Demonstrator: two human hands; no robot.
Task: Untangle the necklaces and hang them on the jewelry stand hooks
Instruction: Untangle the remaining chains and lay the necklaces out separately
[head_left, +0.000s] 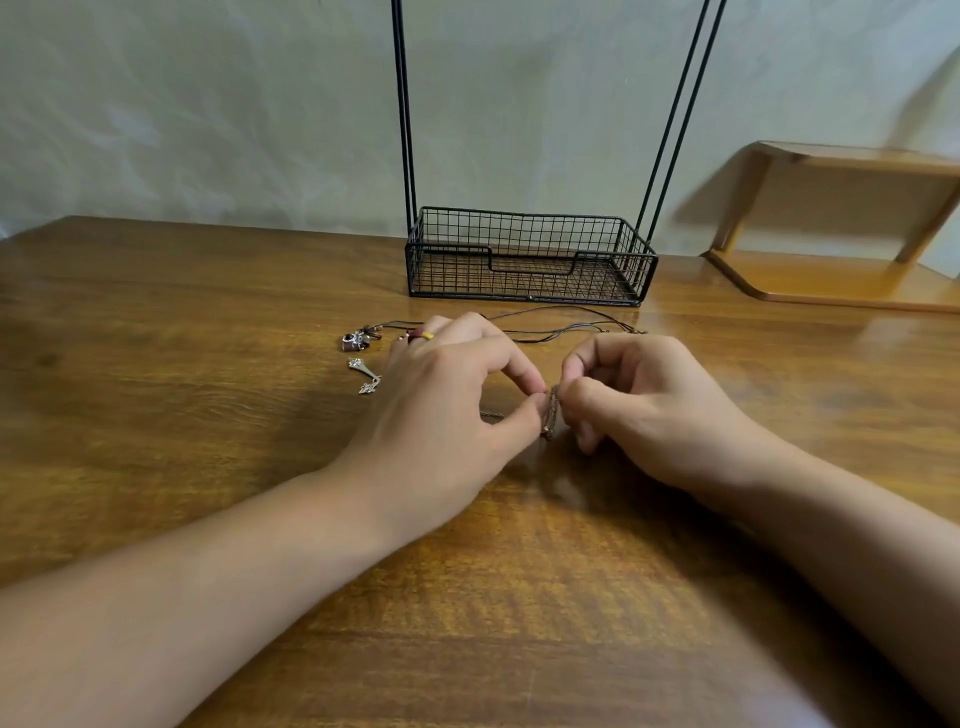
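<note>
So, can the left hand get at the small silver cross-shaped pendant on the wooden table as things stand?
Probably yes: the small silver cross-shaped pendant lies bare on the wooden table just beside the left hand, nothing between. But that hand pinches a thin chain, so it must let go first.

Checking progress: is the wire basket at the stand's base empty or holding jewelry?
Empty. Through the basket mesh only its bare floor shows; the necklaces lie on the table in front.

Left hand (447, 395) and right hand (639, 410) pinch a chain (549, 415) above the table (208, 364).
</note>
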